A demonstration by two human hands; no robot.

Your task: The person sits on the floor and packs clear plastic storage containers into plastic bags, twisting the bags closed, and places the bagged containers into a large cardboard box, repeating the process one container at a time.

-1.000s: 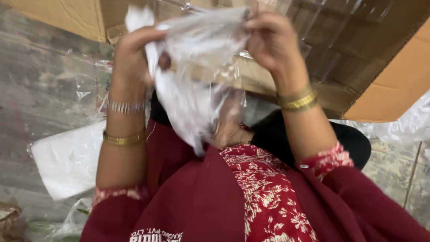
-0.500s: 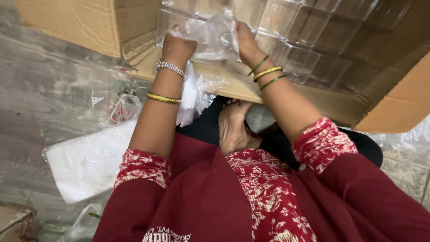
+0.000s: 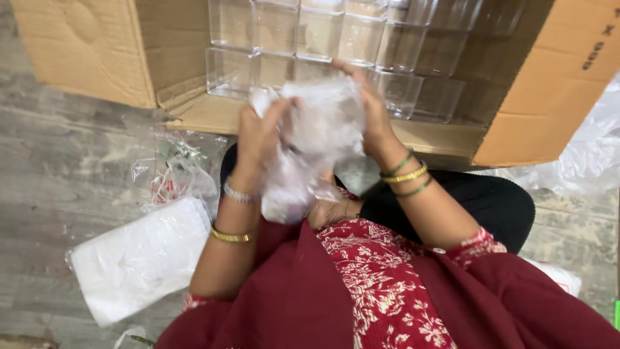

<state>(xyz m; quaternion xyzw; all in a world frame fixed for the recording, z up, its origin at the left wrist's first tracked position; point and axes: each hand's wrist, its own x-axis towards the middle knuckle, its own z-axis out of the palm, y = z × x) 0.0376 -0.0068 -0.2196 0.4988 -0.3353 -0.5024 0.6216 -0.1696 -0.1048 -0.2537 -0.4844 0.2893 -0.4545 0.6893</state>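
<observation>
Clear plastic bag (image 3: pixel 316 139), crumpled and translucent, sits at the centre of the frame, held up between both hands in front of the open cardboard box. The left hand (image 3: pixel 261 136) grips its left side with the fingers curled into the film; the right hand (image 3: pixel 368 113) clasps the upper right side, fingers folded over the top. Whether anything is inside the bag cannot be told. A silver bangle and a gold one ring the left wrist; green and gold bangles (image 3: pixel 407 174) ring the right. Below the hands spreads a dark red garment (image 3: pixel 387 291) with a white floral print. Behind them, across the top of the frame, the cardboard box (image 3: pixel 84 52) lies open on its side, filled with rows of clear plastic containers (image 3: pixel 323 39). On the grey floor (image 3: pixel 64 161) at lower left lies a flat white packet (image 3: pixel 139 258), with loose clear wrapping (image 3: pixel 171 171) just above it. More crumpled clear plastic (image 3: pixel 581 161) shows at the right edge.
</observation>
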